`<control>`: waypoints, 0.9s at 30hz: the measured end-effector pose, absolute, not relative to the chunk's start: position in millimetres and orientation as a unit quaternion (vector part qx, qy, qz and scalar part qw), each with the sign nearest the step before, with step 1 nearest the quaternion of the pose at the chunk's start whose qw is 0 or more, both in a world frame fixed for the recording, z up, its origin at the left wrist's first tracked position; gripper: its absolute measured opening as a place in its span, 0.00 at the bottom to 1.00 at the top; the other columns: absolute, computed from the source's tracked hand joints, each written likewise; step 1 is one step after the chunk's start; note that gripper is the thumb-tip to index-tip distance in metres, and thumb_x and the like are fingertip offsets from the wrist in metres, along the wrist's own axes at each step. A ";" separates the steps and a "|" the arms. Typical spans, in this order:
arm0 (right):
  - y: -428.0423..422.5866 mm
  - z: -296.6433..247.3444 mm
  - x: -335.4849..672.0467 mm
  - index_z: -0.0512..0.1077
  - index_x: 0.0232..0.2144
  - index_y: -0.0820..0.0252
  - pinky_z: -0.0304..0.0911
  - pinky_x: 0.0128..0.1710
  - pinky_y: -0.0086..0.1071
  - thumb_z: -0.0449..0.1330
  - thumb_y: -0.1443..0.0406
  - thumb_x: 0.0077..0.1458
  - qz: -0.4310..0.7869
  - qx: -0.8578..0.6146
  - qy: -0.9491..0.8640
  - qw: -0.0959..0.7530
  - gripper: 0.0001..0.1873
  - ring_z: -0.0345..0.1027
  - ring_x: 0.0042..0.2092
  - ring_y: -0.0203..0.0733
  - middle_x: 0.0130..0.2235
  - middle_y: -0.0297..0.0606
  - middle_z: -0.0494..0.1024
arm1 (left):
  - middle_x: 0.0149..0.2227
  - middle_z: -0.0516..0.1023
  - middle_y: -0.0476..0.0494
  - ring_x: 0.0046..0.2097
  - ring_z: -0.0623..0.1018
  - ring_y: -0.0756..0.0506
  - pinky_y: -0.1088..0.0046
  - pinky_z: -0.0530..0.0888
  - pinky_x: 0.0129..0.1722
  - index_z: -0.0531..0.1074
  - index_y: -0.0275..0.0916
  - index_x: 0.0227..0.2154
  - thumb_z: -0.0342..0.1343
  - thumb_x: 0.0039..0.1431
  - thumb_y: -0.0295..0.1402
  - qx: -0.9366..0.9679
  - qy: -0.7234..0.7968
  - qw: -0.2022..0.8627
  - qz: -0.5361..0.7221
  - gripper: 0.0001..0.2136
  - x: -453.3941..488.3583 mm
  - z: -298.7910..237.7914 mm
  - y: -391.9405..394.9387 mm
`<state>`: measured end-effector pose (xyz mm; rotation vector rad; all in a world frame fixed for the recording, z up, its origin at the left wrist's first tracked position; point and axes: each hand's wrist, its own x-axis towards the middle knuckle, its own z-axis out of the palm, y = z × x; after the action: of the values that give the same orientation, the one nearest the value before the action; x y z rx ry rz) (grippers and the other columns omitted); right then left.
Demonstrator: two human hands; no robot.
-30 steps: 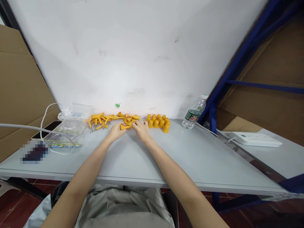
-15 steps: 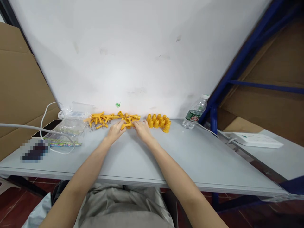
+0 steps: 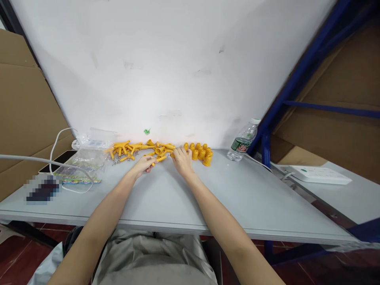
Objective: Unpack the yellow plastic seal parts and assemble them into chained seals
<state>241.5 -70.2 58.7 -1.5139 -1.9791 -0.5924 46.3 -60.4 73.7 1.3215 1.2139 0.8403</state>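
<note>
My left hand (image 3: 144,164) is closed on a long yellow plastic part (image 3: 160,158) that sticks out to the right of its fingers. My right hand (image 3: 182,160) lies further right, fingers curled round a small yellow piece at the edge of the upright yellow caps (image 3: 200,152). A loose pile of yellow branched parts (image 3: 130,148) lies behind my left hand, along the white wall.
Clear plastic bags (image 3: 86,158) and a white cable (image 3: 59,160) lie at the left on the grey table (image 3: 208,198). A water bottle (image 3: 244,140) lies at the right by blue shelving (image 3: 267,146). A white power strip (image 3: 317,174) sits on a neighbouring table. Cardboard stands on both sides.
My hands have parted: the right one moved right toward the upright caps, the left one drew back a little with the long yellow part.
</note>
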 end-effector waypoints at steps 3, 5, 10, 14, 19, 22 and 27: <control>-70.0 59.5 243.6 0.71 0.39 0.58 0.49 0.48 0.42 0.49 0.70 0.63 -0.222 -0.575 -0.729 0.297 0.11 0.63 0.45 0.50 0.43 0.45 0.77 | 0.18 0.62 0.58 0.15 0.56 0.58 0.80 0.51 0.16 0.66 0.39 0.26 0.60 0.51 0.29 0.557 0.496 0.538 0.393 0.07 46.6 74.3 -62.3; -69.8 61.2 246.1 0.71 0.40 0.58 0.50 0.47 0.42 0.49 0.70 0.62 -0.223 -0.589 -0.716 0.302 0.11 0.63 0.46 0.51 0.44 0.47 0.77 | 0.17 0.63 0.58 0.15 0.57 0.57 0.80 0.52 0.16 0.67 0.40 0.27 0.61 0.51 0.29 0.572 0.499 0.510 0.404 0.07 47.8 72.8 -62.6; -66.9 67.9 273.8 0.72 0.39 0.60 0.54 0.45 0.43 0.53 0.66 0.60 -0.191 -0.674 -0.639 0.318 0.08 0.64 0.48 0.55 0.46 0.52 0.76 | 0.15 0.64 0.60 0.14 0.58 0.56 0.81 0.52 0.16 0.65 0.41 0.31 0.58 0.54 0.32 0.554 0.531 0.453 0.454 0.06 43.1 69.7 -54.9; -63.1 68.5 305.4 0.73 0.37 0.61 0.56 0.46 0.48 0.59 0.60 0.56 -0.091 -0.775 -0.553 0.293 0.10 0.69 0.46 0.58 0.40 0.53 0.77 | 0.15 0.64 0.60 0.12 0.56 0.56 0.81 0.50 0.15 0.63 0.41 0.33 0.52 0.60 0.37 0.471 0.537 0.488 0.502 0.06 32.2 70.1 -45.7; -57.5 59.6 321.4 0.72 0.27 0.58 0.58 0.43 0.49 0.63 0.62 0.53 -0.005 -0.806 -0.531 0.260 0.07 0.72 0.43 0.60 0.31 0.48 0.77 | 0.14 0.55 0.62 0.12 0.53 0.57 0.81 0.49 0.15 0.66 0.40 0.34 0.53 0.57 0.36 0.426 0.516 0.510 0.541 0.06 24.6 66.7 -40.7; -52.1 52.4 322.6 0.71 0.24 0.57 0.59 0.44 0.50 0.64 0.63 0.51 -0.003 -0.796 -0.547 0.260 0.07 0.73 0.42 0.59 0.28 0.45 0.76 | 0.15 0.56 0.62 0.13 0.53 0.57 0.80 0.50 0.16 0.68 0.39 0.37 0.53 0.54 0.30 0.420 0.521 0.482 0.566 0.07 23.3 64.5 -38.2; -43.5 39.2 326.9 0.71 0.23 0.57 0.60 0.44 0.49 0.64 0.59 0.51 -0.026 -0.764 -0.582 0.277 0.10 0.73 0.38 0.53 0.24 0.40 0.74 | 0.25 0.68 0.55 0.17 0.61 0.56 0.79 0.56 0.17 0.69 0.38 0.43 0.52 0.54 0.26 0.436 0.532 0.435 0.581 0.13 21.3 60.9 -32.7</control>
<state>326.9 -43.5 39.2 -2.0516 -1.5630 -0.0690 21.3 -32.7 60.9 1.0853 1.3236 1.4473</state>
